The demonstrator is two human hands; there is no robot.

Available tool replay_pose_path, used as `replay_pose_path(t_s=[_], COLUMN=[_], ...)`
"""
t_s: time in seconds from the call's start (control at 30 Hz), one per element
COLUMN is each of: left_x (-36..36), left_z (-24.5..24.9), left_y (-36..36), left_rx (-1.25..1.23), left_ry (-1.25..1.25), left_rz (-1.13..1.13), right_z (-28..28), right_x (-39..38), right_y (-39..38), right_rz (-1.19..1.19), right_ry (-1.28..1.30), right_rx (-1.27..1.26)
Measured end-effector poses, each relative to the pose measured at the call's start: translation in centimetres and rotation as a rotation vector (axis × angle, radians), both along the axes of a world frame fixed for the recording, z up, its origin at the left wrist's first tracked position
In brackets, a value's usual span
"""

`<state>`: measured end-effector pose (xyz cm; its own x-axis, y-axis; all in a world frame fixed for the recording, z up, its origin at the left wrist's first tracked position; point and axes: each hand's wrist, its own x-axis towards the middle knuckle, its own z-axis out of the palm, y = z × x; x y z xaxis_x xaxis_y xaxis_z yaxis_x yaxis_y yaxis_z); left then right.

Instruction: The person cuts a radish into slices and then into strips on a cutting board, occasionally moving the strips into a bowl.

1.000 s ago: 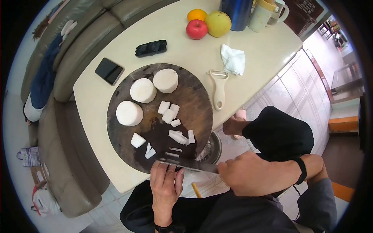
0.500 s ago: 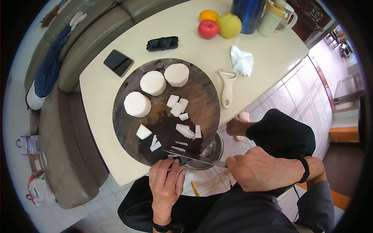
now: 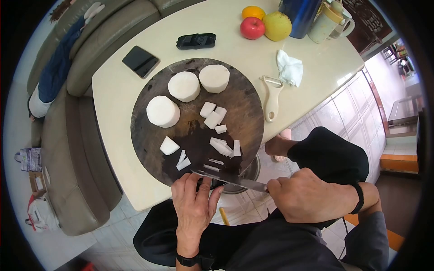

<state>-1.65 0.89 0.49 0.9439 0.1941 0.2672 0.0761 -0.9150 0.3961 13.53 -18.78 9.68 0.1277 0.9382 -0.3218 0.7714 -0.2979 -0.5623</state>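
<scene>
My right hand (image 3: 296,194) is closed round the handle of a kitchen knife (image 3: 242,181), whose blade reaches left over the near edge of the round dark cutting board (image 3: 149,144). My left hand (image 3: 194,201) is at that edge, fingers bent and pressed together just beside the blade; whatever lies beneath its fingertips is hidden. Thin white strips (image 3: 211,167) lie just beyond the blade. Further up the board are a sliced white piece (image 3: 221,147), several small white chunks (image 3: 211,119) and a wedge (image 3: 169,146). Three thick peeled white rounds, perhaps radish (image 3: 162,111), stand at the back.
A peeler (image 3: 272,101) and crumpled tissue (image 3: 289,68) lie right of the board. Behind it are a phone (image 3: 140,62), a black object (image 3: 195,41), fruit (image 3: 277,26), a blue flask (image 3: 298,17) and a mug. A metal basin (image 3: 253,174) is below the table edge.
The knife blade has shifted slightly and now shows more of its flat side. The white sliver visible by my left fingertips is now hidden. The whole view has shifted a little.
</scene>
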Motion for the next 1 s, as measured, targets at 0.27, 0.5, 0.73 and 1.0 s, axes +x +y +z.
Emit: replay_pose_path(t_s=[0.27,0.5,0.73,1.0], left_x=[0.0,-1.5,-1.5,-1.6], left_z=[0.1,0.3,0.0,-0.1], left_y=[0.0,0.1,-0.1,-0.1], left_rx=[-0.014,-0.038,-0.046,-0.031], left_ry=[-0.002,-0.067,-0.017,0.002], left_rz=[0.012,-0.012,0.004,-0.018], right_z=[0.1,-0.3,0.5,0.9], right_x=[0.3,0.2,0.6,1.8], right_y=[-0.6,-0.8,-0.2,0.7], right_rz=[-0.032,-0.010,0.111,0.248], right_ry=[0.008,0.036,-0.020,-0.138], right_rx=[0.019,0.055,0.055,0.023])
